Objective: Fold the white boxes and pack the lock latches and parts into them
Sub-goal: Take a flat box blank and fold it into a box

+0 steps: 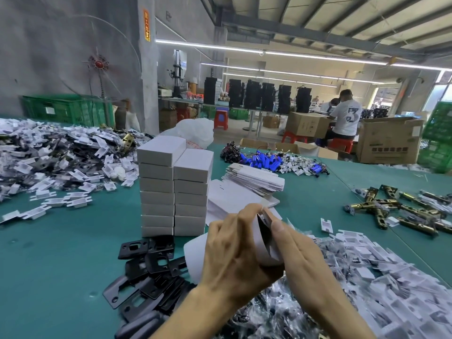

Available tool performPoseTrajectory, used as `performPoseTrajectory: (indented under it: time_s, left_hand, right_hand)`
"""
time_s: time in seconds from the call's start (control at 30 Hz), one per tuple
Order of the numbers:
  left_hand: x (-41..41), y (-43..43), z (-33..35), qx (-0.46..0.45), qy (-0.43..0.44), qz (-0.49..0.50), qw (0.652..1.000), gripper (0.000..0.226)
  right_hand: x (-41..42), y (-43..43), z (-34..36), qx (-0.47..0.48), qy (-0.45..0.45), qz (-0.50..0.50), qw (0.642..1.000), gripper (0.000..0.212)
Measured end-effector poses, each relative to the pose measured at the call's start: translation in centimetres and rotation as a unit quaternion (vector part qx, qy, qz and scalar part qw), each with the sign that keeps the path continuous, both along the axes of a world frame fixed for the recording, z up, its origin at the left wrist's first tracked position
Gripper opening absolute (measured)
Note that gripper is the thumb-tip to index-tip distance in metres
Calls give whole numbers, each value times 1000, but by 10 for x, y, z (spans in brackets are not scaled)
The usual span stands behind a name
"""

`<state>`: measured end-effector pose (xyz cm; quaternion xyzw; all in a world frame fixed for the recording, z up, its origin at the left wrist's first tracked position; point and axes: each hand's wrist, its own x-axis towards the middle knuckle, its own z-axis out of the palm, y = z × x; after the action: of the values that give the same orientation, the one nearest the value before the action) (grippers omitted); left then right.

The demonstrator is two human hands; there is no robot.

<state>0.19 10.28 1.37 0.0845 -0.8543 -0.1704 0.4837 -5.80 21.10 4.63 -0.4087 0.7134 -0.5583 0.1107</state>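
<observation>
- Loose white plastic parts [61,155] lie heaped on the far left of the green table [61,253].
- Black plates [149,267] lie in an overlapping pile at the near left, just in front of the box stacks.
- Two box stacks [173,187] of folded white boxes stand side by side, touching, left of the hands.
- The left hand [234,255] grips the box [263,250] above the table near the front centre, its fingers curled over the top.
- The box is tilted, and a dark part shows in its open upper end.
- The right hand [300,255] holds the box's other side, its thumb pressed on the end flap. Its fingers are hidden.
- Flat blanks [254,179] lie stacked behind the hands.
- Blue batteries [264,160] lie farther back.
- Brass latches [396,211] lie scattered at the right edge.
- More white parts fill the near right, beside the right arm.
</observation>
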Motion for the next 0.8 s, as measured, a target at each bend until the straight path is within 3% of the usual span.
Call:
performPoseTrajectory:
  time_s: [0.13, 0.23, 0.3, 0.43, 0.57, 0.8]
  left_hand:
    - [1, -3, 1, -2, 14, 7, 1000, 81]
    - [1, -2, 0, -8, 18, 7, 1000, 83]
    - [0, -2, -1, -15, 24, 10, 1000, 81]
    - [-1, -2, -2, -25, 24, 14, 999, 78]
    - [0, 0, -1, 3, -13, 16, 1000, 79]
    - [0, 2, 0, 35, -54, 20, 998, 85]
  right_hand:
    - [3, 0, 4, -55, -74, -7, 996, 35]
    - [3, -1, 7, -102, -167, 0, 981, 27]
    - [3, -3, 3, -112, -181, -20, 977, 29]
    - [6, -8, -5, -142, -164, -75, 973, 37]
    - [6, -8, -9, -159, -140, -101, 972, 21]
    - [2, -5, -10, -92, -73, -129, 985, 12]
